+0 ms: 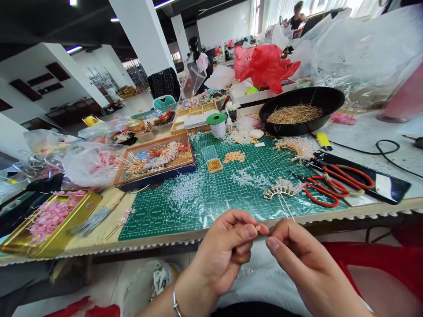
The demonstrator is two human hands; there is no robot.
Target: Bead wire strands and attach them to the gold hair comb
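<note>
Pinching a fine wire (262, 232) between left hand (221, 251) and right hand (307, 259), I've one beaded hairpin (281, 189) done, loose beads (185, 191) left.

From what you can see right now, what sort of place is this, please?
Probably a craft workshop for beaded hair ornaments: a cutting mat scattered with beads, a tray of beaded pieces, and red-handled pliers.

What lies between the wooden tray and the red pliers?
In the head view, clear beaded sprays and a fan-shaped ornament lie on the green mat.
</note>
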